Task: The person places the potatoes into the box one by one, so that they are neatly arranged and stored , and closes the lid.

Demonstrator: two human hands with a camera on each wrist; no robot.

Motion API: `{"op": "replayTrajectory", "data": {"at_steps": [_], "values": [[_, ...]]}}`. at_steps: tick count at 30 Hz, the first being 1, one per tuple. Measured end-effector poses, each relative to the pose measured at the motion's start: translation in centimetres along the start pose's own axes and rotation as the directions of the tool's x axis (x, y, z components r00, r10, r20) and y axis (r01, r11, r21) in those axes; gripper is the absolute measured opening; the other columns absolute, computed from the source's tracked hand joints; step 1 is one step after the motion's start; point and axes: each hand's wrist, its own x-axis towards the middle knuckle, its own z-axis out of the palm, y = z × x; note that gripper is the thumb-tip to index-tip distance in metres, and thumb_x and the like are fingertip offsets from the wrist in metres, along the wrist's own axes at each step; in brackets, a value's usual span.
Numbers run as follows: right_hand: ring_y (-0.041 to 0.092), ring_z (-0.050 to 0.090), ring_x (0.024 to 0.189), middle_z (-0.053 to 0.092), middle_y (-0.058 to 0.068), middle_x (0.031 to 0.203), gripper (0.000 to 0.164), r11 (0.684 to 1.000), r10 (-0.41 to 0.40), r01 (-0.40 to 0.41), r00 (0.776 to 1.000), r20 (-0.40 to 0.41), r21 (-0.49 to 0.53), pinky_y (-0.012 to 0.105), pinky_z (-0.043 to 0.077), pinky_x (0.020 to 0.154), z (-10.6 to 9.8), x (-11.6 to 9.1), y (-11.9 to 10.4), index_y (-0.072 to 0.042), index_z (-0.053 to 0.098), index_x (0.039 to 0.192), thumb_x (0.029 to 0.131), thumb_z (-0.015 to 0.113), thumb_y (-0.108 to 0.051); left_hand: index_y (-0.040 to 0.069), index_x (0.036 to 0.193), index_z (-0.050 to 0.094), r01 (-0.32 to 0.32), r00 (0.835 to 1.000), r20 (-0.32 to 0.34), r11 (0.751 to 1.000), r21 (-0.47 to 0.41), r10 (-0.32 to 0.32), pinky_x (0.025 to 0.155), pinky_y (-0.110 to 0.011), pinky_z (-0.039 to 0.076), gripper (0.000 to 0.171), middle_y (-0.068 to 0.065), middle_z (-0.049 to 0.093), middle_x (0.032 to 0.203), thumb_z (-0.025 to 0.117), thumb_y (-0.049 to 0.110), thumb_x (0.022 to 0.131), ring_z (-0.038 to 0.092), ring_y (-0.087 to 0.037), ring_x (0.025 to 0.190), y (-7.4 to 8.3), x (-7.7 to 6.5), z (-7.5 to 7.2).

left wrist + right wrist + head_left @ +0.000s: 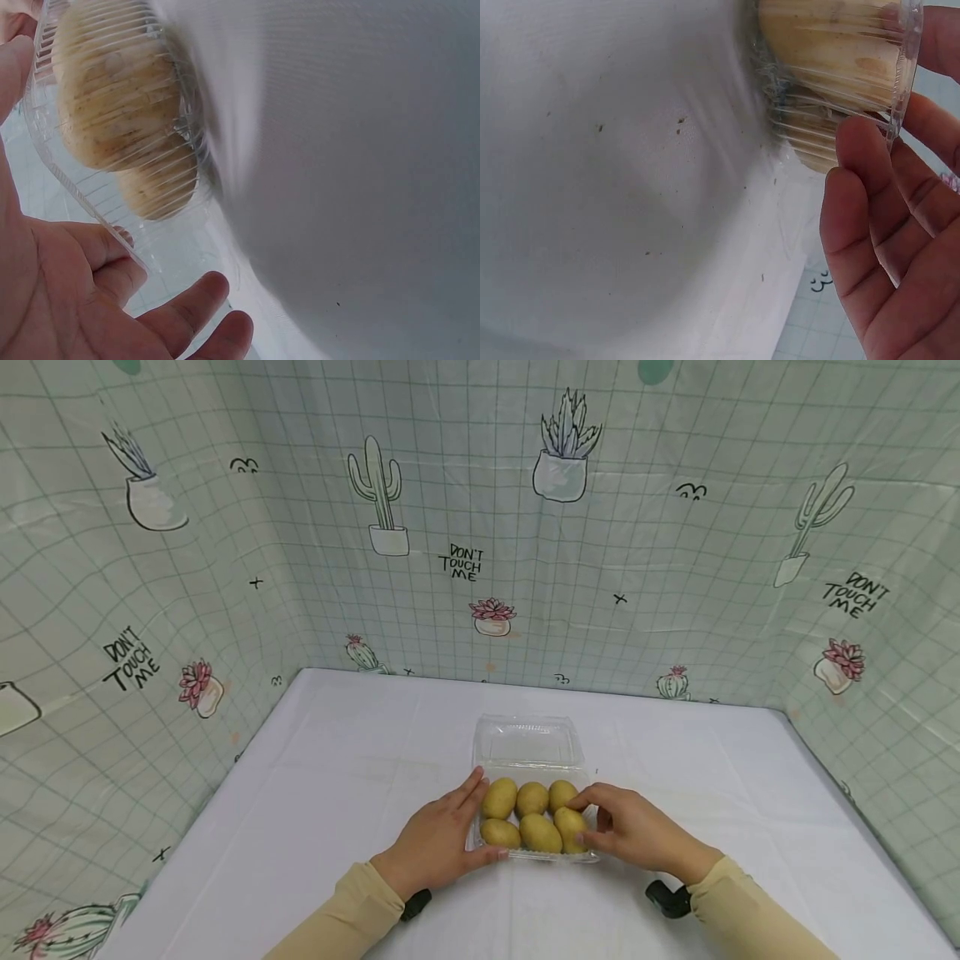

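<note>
A clear plastic clamshell box sits on the table, its lid folded back at the far side. Several yellow potatoes fill it in two rows. My left hand spans the near left corner, with fairly straight fingers along the left side and the thumb at the front rim. With thumb and forefinger, my right hand pinches the front right potato inside the box. In the right wrist view the remaining fingers lie beside the ribbed wall. Potatoes show through the plastic in the left wrist view.
A white cloth covers the table. Behind it and along both sides hangs a green-grid curtain printed with cacti and lettering. Dark devices are worn at both wrists, below the beige sleeves.
</note>
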Motion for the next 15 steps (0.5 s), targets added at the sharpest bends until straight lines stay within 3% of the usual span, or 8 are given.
{"op": "replayTrajectory", "data": {"at_steps": [7,12,15], "values": [[0.010,0.056,0.083,0.057,-0.004,0.119,0.030,0.999,-0.033,0.031,0.999,-0.043,-0.039,0.028,0.052,0.070,0.0,-0.1,0.3,-0.018,0.067,0.115,0.088,0.079,-0.021,-0.001,0.154,0.033,0.004,1.000,0.010,1.000,0.000,-0.004,0.104,-0.045,0.043,0.097,-0.014,0.023,0.162,0.049,0.072,0.092,0.041,-0.031,0.138,0.0,0.0,0.0],[0.016,0.058,0.090,0.052,0.010,0.130,0.034,0.999,0.026,-0.022,0.996,-0.090,0.042,0.033,0.056,0.073,-0.1,-0.1,0.9,-0.011,0.065,0.123,0.091,0.076,-0.015,0.000,0.153,0.035,-0.004,1.000,0.006,1.000,0.003,0.004,0.103,-0.046,0.044,0.097,-0.014,0.023,0.162,0.048,0.073,0.091,0.044,-0.032,0.136,-0.2,0.1,-0.1],[0.019,0.060,0.093,0.051,0.011,0.131,0.037,0.994,0.080,-0.072,0.991,-0.105,0.078,0.032,0.056,0.074,-0.3,0.1,1.2,-0.008,0.062,0.127,0.092,0.074,-0.014,0.001,0.153,0.035,-0.002,1.000,0.009,1.000,-0.010,0.002,0.102,-0.046,0.045,0.096,-0.014,0.023,0.162,0.049,0.073,0.091,0.046,-0.033,0.134,-0.3,0.1,-0.1]]}}
